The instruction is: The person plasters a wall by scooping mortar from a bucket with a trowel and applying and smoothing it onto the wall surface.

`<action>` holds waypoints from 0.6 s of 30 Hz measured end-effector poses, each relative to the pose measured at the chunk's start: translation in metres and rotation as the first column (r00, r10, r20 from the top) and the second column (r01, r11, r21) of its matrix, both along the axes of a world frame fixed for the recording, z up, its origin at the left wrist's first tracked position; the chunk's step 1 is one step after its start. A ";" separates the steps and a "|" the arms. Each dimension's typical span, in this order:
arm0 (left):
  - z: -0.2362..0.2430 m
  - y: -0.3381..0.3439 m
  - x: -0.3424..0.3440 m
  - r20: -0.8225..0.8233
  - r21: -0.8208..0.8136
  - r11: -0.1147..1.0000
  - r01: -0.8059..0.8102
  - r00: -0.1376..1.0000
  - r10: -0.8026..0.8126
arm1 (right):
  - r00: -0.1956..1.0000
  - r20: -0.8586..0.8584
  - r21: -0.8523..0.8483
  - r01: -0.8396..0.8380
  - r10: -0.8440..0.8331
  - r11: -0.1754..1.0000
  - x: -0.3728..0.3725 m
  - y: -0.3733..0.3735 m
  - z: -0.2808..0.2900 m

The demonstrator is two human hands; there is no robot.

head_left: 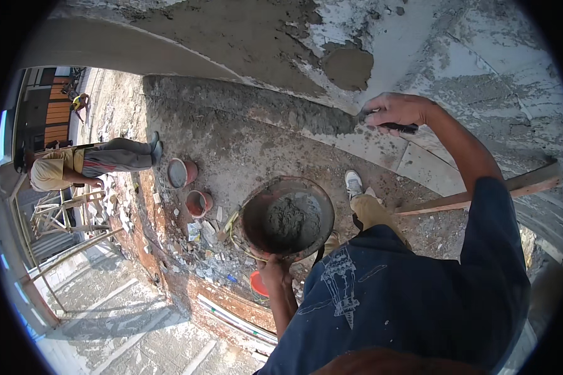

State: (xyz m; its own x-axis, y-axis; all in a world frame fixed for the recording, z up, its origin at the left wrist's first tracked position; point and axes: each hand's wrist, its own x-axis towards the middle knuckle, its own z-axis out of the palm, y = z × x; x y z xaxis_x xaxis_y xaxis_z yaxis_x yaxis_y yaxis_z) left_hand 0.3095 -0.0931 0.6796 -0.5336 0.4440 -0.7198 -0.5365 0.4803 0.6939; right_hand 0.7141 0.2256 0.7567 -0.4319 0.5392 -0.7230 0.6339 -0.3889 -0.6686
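Observation:
My right hand [391, 112] is wrapped round the dark handle of a trowel [404, 128] against the wall face [444, 75], beside a band of rough wet mortar [331, 122]. The trowel's blade is mostly hidden. My left hand [270, 270] grips the near rim of a wide round basin [325, 231], held out in front of my body. Inside the basin lies a mound of grey wet mortar [288, 215]. A smoother grey patch of plaster [347, 67] is on the wall above my right hand.
Two buckets [178, 175] [199, 203] stand on rubble-strewn ground, and a red container [258, 282] is by my left arm. A wooden plank [431, 206] slants to the right. A person [94, 162] stands at left; another [78, 106] works farther off, near timber framing [56, 212].

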 end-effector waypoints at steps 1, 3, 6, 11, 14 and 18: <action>-0.006 -0.006 -0.002 -0.036 -0.063 0.998 -0.006 0.999 0.004 | 0.980 0.051 0.183 0.180 -0.192 0.967 0.015 0.013 0.023; -0.012 -0.021 -0.016 -0.015 -0.017 1.000 0.022 1.000 -0.023 | 0.908 0.007 0.530 0.351 -0.418 0.772 0.042 0.023 0.067; -0.033 -0.040 -0.034 -0.033 -0.150 0.989 0.016 0.999 -0.021 | 0.949 0.124 0.613 0.157 -0.290 0.774 0.069 0.002 0.097; -0.066 -0.065 -0.057 0.043 -0.129 0.991 -0.033 0.998 0.039 | 0.972 0.095 0.456 0.148 -0.213 0.878 0.058 -0.055 0.005; -0.072 -0.076 -0.071 -0.037 -0.334 0.919 0.209 0.971 -0.235 | 0.961 0.239 0.383 0.038 -0.139 0.923 0.038 -0.081 -0.077; -0.072 -0.078 -0.077 -0.069 -0.305 0.889 0.341 0.923 -0.378 | 0.815 0.540 0.628 -0.223 -0.211 0.746 0.020 -0.057 -0.152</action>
